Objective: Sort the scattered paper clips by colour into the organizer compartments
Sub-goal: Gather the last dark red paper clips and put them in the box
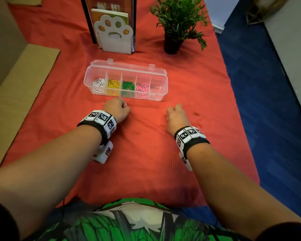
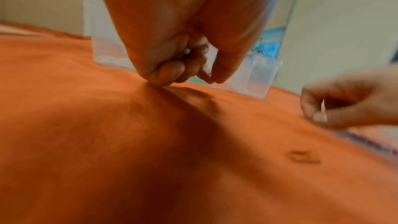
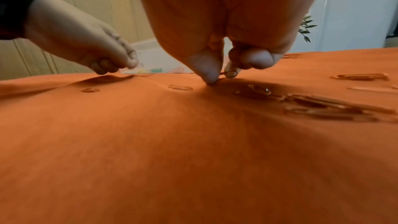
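The clear organizer (image 1: 159, 99) lies open on the red cloth, holding white, yellow, green and pink clips in separate compartments and a few red ones at the right end. My left hand (image 1: 123, 106) is just in front of it, fingers curled into the palm. The left wrist view shows wire loops and a glint of a paper clip (image 2: 187, 50) inside the curl. My right hand (image 1: 174, 108) is low on the cloth, and its thumb and forefinger pinch a red paper clip (image 3: 230, 73). Several loose red clips (image 3: 323, 105) lie just right of that hand.
More red clips lie singly on the cloth (image 1: 136, 133) (image 1: 196, 113) (image 1: 173, 163), hard to see against it. A paw-shaped bookend (image 1: 114, 34) with books and a potted plant (image 1: 178, 23) stand behind the organizer. Cardboard (image 1: 23, 80) borders the left, and the cloth's right edge drops to blue floor.
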`<state>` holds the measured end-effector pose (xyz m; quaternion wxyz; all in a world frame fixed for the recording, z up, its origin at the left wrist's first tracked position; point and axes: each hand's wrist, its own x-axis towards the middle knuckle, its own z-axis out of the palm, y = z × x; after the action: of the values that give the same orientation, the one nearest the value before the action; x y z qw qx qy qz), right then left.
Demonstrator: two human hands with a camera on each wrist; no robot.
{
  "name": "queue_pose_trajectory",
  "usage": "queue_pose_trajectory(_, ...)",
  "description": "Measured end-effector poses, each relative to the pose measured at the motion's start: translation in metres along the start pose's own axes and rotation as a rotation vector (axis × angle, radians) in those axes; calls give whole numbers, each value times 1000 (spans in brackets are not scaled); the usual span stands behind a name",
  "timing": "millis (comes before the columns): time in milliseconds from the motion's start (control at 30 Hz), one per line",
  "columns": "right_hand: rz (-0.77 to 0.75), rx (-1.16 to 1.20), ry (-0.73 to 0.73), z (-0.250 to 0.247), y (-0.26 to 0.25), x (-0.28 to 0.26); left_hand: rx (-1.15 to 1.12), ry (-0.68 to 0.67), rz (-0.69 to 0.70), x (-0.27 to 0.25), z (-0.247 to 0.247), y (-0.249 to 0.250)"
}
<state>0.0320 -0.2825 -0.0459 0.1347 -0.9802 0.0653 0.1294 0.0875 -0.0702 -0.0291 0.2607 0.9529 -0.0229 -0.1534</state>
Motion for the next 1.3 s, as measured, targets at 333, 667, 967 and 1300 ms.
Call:
queue_pose_trajectory(333,-50,84,-80,10,-8,-20,-1192,-432,-469,-36,-11,3)
queue_pose_trajectory(667,36,-74,-146,8,-24,-28,85,-120,103,-53,25,-4)
queue_pose_trajectory(967,258,704,-167,-12,7,-36,264,-183,246,-56,35,0)
queue_pose_trajectory(1300,698,1870,-147,-35,79,-60,-1179,-649,-420,-67,20,51)
